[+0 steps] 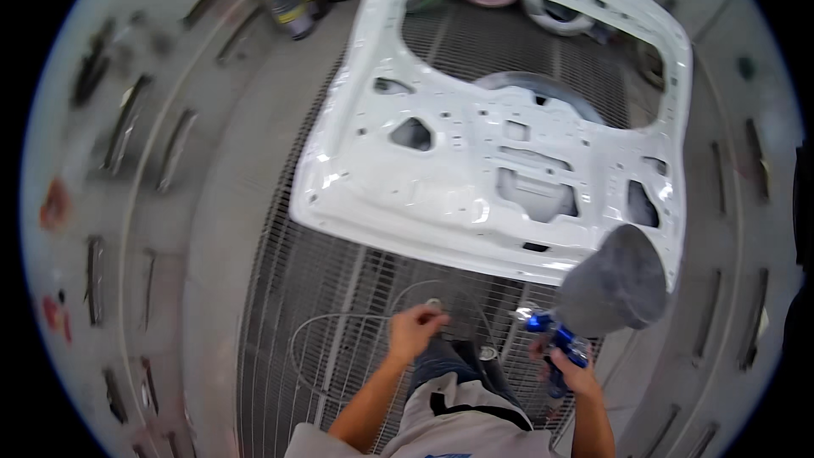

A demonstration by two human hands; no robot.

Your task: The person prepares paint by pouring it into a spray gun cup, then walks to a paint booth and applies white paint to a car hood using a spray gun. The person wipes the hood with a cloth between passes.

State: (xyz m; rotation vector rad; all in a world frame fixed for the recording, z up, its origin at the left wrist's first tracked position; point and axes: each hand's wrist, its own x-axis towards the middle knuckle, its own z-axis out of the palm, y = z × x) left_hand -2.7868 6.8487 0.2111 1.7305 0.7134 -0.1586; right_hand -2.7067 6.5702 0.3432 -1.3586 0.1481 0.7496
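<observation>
nearest me, at my waist, a bit of blue print point(448, 455) shows on my grey shirt point(415, 432), cut off at the edge, so i can't read it. my right grip point(578, 376) is wrapped around the handle of a blue spray gun point(560, 341), with its big grey cup point(619, 280) above. my left grip point(412, 332) is raised with fingers curled in; something pale shows at the tips, but i can't tell whether i'm pinching it or it lies beyond.

below, a thin hose point(339, 316) loops over the floor grate point(284, 276). i'd judge it a snag risk: a foot caught in a loop could jerk the gun.

just beyond, the white car panel point(449, 174) spreads wide. the cup overlaps its near right corner in my view; i can't tell whether they touch. a careless swing could knock cup against panel and mark the glossy face. tipping the gun too far might let the cup drip, if there's liquid inside, and a stray squeeze could spatter.

farther off, past the panel's left side, a tall can point(286, 4) wears a yellow and grey label, too small and blurred to read. i can make out no brand anywhere.
</observation>
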